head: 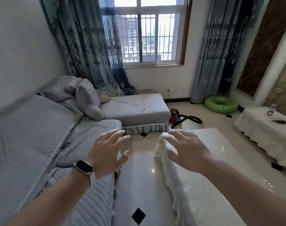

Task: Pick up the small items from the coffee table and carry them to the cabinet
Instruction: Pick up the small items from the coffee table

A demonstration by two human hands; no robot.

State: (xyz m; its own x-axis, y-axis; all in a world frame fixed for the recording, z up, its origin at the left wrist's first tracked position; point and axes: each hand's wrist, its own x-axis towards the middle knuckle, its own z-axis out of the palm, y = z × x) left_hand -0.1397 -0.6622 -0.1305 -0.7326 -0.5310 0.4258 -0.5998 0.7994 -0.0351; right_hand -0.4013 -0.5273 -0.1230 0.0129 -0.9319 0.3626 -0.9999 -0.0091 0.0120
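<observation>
Here both arms reach forward, palms turned down, and neither hand holds anything. The left hand (108, 148) hangs over the edge of the grey sofa (33, 144), with its fingers spread and slightly curved and the thumb standing apart; a watch (83, 168) sits on this wrist. The right hand (186, 150) hovers above the near corner of the coffee table (220, 160), which has a glossy pale top and a white cover hanging down its side. Its fingers are also spread and loose, the thumb pointing to the left, and I cannot tell if they touch the table. No small items show on the part of the table top that is in view. On the white cabinet (266, 136) at the right lie some small things (279, 122), too blurred to name
</observation>
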